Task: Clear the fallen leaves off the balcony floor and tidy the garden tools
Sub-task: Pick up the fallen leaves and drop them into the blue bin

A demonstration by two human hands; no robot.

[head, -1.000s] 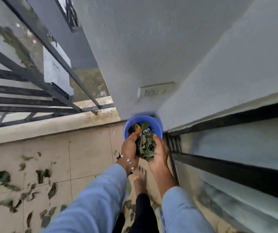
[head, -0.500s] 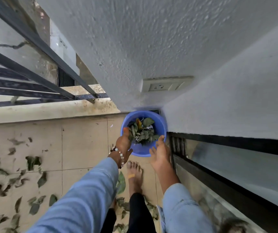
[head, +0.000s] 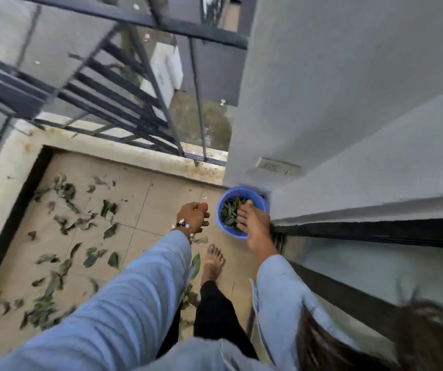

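A blue bucket (head: 227, 229) stands on the tiled balcony floor (head: 161, 199) in the corner by the grey wall, with green leaves (head: 228, 212) inside it. My right hand (head: 252, 223) hangs over the bucket, fingers straight and reaching down onto the leaves. My left hand (head: 195, 216), with a bead bracelet on the wrist, is to the left of the bucket with fingers loosely curled and nothing in it. Several fallen leaves (head: 65, 228) lie scattered over the floor tiles to the left.
A dark metal railing (head: 124, 103) on a low concrete kerb (head: 140, 156) bounds the balcony ahead. The grey wall (head: 349, 103) with a socket plate (head: 278, 167) and a sliding door track (head: 375, 234) run along the right. My bare foot (head: 212, 263) stands behind the bucket.
The bundle of leaves that both hands held over the bucket now lies inside it. My left hand has drawn away to the left. The view has swung left, showing more floor.
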